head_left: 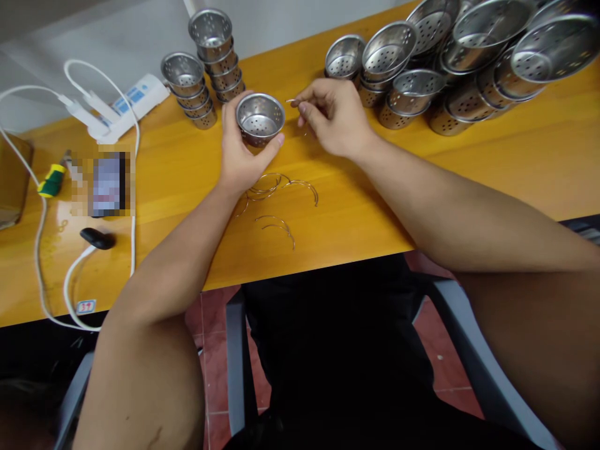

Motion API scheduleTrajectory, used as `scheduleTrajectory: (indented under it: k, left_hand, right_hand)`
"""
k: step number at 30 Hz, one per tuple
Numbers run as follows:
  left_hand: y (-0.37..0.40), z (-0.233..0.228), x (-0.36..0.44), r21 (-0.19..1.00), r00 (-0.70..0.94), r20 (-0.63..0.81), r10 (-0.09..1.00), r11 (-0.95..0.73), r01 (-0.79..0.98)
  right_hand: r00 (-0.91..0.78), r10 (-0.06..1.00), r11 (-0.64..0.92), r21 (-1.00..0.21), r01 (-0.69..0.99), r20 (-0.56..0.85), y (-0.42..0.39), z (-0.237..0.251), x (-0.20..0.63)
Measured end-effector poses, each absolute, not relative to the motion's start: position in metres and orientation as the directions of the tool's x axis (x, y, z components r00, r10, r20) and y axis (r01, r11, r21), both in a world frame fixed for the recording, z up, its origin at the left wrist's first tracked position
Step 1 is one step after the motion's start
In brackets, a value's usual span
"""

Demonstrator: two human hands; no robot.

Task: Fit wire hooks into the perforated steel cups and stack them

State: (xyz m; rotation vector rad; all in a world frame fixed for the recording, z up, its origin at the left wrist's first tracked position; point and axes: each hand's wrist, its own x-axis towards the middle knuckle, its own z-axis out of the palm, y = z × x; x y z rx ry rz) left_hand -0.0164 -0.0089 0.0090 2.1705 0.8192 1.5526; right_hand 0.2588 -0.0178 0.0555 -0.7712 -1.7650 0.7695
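Observation:
My left hand [244, 155] is wrapped round a small perforated metal cup [260, 117], its mouth tilted up toward me. To the right of the cup, my right hand [335, 117] pinches a thin curved wire [291, 100] between thumb and fingers; one tip pokes out toward the cup without touching it. Most of that wire is hidden by the fingers. Below my hands, several bent wire handles [304, 183] lie loosely on the yellow table [351, 219].
Behind my left hand stand two stacks of perforated cups [184, 72]. Many larger stacks [469, 81] fill the back right. At left are a power strip [135, 103] with white cables, a green-yellow screwdriver handle [51, 180], a phone [107, 184] and a black plug-like object [97, 238].

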Motion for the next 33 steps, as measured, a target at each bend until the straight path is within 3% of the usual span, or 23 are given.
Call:
scheduleTrajectory:
  k: [4,9,14,17,22,27,33]
  left_hand:
    - [-0.005,0.005,-0.012,0.507,0.100,0.832,0.546,-0.821,0.264]
    - [0.000,-0.004,-0.008,0.542,0.129,0.817,0.562,-0.825,0.161]
    - [0.004,-0.009,-0.004,0.629,0.116,0.742,0.661,-0.745,0.222]
    - [0.004,-0.010,-0.002,0.616,0.105,0.764,0.636,-0.768,0.175]
    - [-0.003,-0.006,0.000,0.652,0.170,0.695,0.698,-0.712,0.260]
    - [-0.008,-0.009,-0.003,0.619,0.252,0.719,0.648,-0.762,0.192]
    - [-0.012,-0.014,-0.002,0.612,0.338,0.677,0.654,-0.755,0.236]
  right_hand:
    - [-0.267,0.791,0.603,-0.776,0.185,0.551,-0.024,0.060,0.258]
    - [-0.227,0.755,0.651,-0.744,0.149,0.615,-0.036,0.073,0.251]
    - [-0.228,0.695,0.719,-0.672,0.180,0.682,-0.058,0.089,0.246]
    - [-0.244,0.706,0.708,-0.669,0.223,0.665,-0.069,0.095,0.245]
    - [-0.295,0.736,0.674,-0.697,0.244,0.609,-0.071,0.096,0.245]
    - [-0.320,0.737,0.672,-0.694,0.258,0.595,-0.068,0.092,0.247]
    - [-0.310,0.769,0.635,-0.727,0.261,0.559,-0.076,0.098,0.246]
